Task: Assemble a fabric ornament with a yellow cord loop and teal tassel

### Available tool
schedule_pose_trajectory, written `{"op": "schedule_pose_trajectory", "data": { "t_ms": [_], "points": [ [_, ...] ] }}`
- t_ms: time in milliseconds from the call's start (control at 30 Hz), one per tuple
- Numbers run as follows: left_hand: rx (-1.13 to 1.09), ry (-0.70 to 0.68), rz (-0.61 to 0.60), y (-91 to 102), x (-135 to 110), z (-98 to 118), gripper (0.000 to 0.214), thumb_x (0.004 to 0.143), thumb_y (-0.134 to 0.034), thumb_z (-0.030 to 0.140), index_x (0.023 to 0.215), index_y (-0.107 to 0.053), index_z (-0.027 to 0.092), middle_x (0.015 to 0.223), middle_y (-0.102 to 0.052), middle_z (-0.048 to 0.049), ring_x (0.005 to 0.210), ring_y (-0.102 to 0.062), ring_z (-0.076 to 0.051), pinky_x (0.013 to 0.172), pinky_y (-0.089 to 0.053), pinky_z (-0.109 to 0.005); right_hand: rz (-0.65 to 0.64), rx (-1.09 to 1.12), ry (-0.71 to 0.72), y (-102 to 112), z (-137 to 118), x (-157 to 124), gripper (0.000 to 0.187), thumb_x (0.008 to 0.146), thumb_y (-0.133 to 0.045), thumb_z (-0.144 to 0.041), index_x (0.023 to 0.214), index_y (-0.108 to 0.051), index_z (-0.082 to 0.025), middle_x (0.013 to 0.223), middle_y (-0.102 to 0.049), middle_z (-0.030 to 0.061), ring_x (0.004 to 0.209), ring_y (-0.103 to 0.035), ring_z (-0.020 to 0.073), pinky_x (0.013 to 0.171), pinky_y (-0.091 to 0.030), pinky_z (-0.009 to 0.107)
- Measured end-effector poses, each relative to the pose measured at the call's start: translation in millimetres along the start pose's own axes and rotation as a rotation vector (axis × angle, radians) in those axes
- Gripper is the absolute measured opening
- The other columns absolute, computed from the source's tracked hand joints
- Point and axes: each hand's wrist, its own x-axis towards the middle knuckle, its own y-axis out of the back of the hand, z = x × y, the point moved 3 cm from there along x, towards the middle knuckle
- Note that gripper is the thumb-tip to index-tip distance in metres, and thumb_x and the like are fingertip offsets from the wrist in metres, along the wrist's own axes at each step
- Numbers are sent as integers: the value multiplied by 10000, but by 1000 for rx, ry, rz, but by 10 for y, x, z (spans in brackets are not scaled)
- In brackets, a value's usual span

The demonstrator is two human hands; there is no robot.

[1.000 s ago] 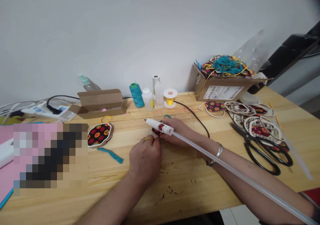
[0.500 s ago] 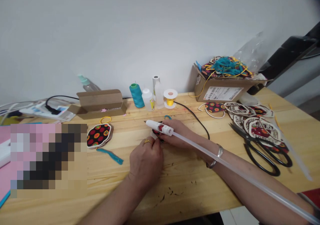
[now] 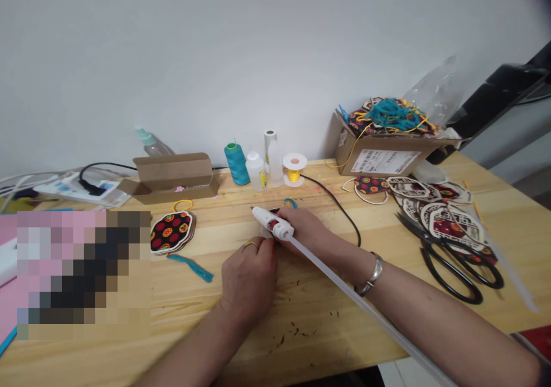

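My right hand (image 3: 307,231) grips a white glue gun (image 3: 270,222) with a long clear glue stick (image 3: 344,289) trailing back over my forearm. Its nozzle points left above the wooden table (image 3: 301,312). My left hand (image 3: 249,275), a gold ring on one finger, is closed with its fingers pressed down on a small dark patterned fabric piece that is mostly hidden under both hands. A black cord (image 3: 340,209) runs from the gun toward the wall.
A stack of patterned fabric pieces (image 3: 171,232) and a teal strip (image 3: 189,265) lie left. Black scissors (image 3: 456,266) rest on wooden cutouts (image 3: 439,209) right. A cardboard box of thread and pieces (image 3: 383,140), a teal spool (image 3: 236,163), bottles (image 3: 264,166) and a small open box (image 3: 172,177) line the wall.
My right hand tilted the glue gun, so the glue stick now slopes down more steeply toward the lower right. My left hand stays pressed on the piece.
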Motion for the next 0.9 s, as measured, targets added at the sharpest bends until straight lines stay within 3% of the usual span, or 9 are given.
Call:
{"op": "schedule_pose_trajectory", "data": {
  "t_ms": [133, 300, 533, 733, 900],
  "points": [
    [-7, 75, -31, 9, 7, -7, 182, 855, -402, 206, 816, -577, 173, 646, -650, -52, 575, -600, -203, 488, -320, -281, -2, -26, -31, 19, -42, -24, 171, 759, -535, -346, 816, -546, -186, 792, -617, 25, 634, -505, 129, 505, -258, 230],
    [-110, 116, -68, 39, 12, -11, 154, 836, -418, 212, 837, -567, 172, 684, -653, -54, 630, -609, -218, 527, -373, -291, -24, -43, -57, 14, -61, -23, 182, 751, -553, -335, 846, -545, -180, 811, -617, 37, 660, -520, 139, 507, -262, 233],
    [-377, 101, 7, 148, 4, -167, 214, 787, -404, 125, 831, -610, 156, 932, -650, -75, 808, -600, -206, 715, -439, -311, -28, -77, -56, -13, -46, 3, 193, 766, -530, -353, 859, -541, -184, 804, -621, 38, 651, -520, 141, 499, -257, 231],
    [-438, 168, -229, 109, 9, -200, 253, 852, -392, 210, 938, -631, 205, 809, -691, -36, 741, -627, -219, 649, -454, -329, -34, -119, -62, 0, -50, -3, 201, 746, -543, -347, 873, -533, -191, 816, -621, 37, 674, -525, 154, 509, -262, 230],
    [-354, -7, -101, 100, -2, -139, 296, 848, -391, 146, 1063, -588, 198, 1157, -581, -64, 906, -574, -216, 748, -465, -336, -46, -109, -63, 9, -53, -1, 186, 755, -537, -339, 865, -534, -189, 814, -622, 39, 691, -535, 155, 516, -270, 230]
  ]
}}
